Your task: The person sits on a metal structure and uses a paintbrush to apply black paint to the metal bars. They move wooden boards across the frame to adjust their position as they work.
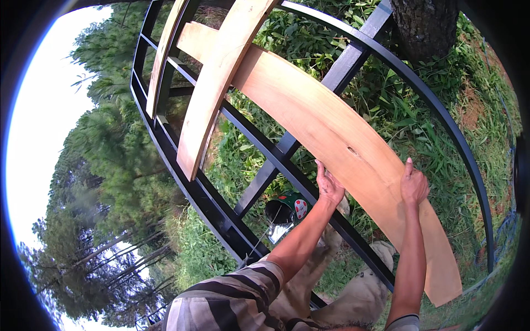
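Note:
A long, light wooden plank [337,132] with a small dark knot runs diagonally over a black metal frame [265,138]. My left hand [330,186] holds its near-left edge, thumb up, with the other fingers partly hidden beneath the wood. On the opposite edge, my right hand [414,183] is closed, thumb pointing up; its fingertips are hidden. The plank's far end passes under a second wooden plank [221,77] lying crosswise. Its near end reaches past my right forearm.
Another narrow board [163,60] lies along the frame at upper left. Below the frame, near my left forearm, is a dark round container [290,208] with a red and white pattern. A tree trunk [426,27] stands at upper right, with grass and leafy plants around.

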A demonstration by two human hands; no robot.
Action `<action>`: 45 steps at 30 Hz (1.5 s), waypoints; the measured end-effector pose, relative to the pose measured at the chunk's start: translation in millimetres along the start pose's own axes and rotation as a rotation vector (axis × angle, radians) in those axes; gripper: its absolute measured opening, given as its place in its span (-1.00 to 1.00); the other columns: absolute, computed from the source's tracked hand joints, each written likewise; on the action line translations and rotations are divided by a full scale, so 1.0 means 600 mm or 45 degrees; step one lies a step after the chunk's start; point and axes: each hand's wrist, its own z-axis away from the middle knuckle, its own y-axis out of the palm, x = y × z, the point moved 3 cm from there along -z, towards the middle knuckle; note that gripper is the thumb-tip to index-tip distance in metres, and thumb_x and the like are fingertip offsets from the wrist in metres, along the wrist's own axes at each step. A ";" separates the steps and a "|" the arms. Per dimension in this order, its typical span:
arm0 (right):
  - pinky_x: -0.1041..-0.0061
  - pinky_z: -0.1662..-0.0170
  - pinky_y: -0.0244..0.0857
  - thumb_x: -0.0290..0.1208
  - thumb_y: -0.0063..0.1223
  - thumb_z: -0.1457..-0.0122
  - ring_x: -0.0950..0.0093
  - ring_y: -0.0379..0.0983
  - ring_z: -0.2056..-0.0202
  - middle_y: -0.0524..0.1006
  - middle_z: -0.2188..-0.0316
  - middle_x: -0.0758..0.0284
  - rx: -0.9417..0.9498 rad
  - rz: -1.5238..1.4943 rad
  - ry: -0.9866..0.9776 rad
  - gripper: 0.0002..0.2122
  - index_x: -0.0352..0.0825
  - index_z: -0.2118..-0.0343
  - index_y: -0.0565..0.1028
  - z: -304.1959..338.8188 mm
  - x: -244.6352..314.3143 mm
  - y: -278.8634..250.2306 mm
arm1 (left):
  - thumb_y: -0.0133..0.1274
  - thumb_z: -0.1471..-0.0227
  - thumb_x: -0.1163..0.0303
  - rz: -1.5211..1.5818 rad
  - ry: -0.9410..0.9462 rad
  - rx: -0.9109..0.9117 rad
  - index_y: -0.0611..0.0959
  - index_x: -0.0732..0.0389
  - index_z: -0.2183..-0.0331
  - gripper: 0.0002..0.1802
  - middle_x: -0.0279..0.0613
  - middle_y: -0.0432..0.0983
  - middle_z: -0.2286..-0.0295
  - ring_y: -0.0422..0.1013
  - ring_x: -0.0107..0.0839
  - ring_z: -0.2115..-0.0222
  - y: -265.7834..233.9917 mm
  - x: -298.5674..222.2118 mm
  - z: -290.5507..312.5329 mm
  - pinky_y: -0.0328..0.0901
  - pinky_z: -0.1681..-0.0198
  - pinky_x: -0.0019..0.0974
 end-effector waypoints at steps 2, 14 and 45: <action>0.00 0.24 0.42 0.25 -0.29 -0.34 -0.02 0.59 0.34 0.64 0.46 0.02 0.001 -0.013 0.006 -0.33 -0.24 0.45 0.72 0.001 0.032 0.010 | -0.11 -0.06 -0.54 -0.315 0.033 -0.041 0.20 0.17 -0.35 0.15 -0.15 0.24 -0.32 0.19 -0.11 -0.31 -0.008 -0.003 0.003 0.07 -0.36 0.07; 0.00 0.20 0.45 0.14 -0.18 -0.32 -0.04 0.61 0.30 0.64 0.41 -0.04 0.027 -0.144 -0.208 -0.43 -0.28 0.34 0.72 -0.003 0.243 0.032 | 0.10 -0.14 -0.27 -0.205 0.005 -0.158 0.28 0.22 -0.30 -0.03 -0.12 0.32 -0.25 0.25 -0.19 -0.27 -0.010 -0.043 -0.010 0.18 -0.33 0.04; -0.09 0.29 0.35 -0.01 -0.20 -0.42 -0.13 0.51 0.44 0.58 0.52 -0.04 -0.091 0.106 -0.188 -0.45 -0.40 0.46 0.63 0.062 -0.265 -0.008 | -0.11 -0.07 -0.53 -0.153 0.151 -0.385 0.23 0.00 -0.37 0.07 -0.14 0.10 -0.37 0.08 0.06 -0.34 0.049 -0.065 -0.040 -0.06 -0.34 0.36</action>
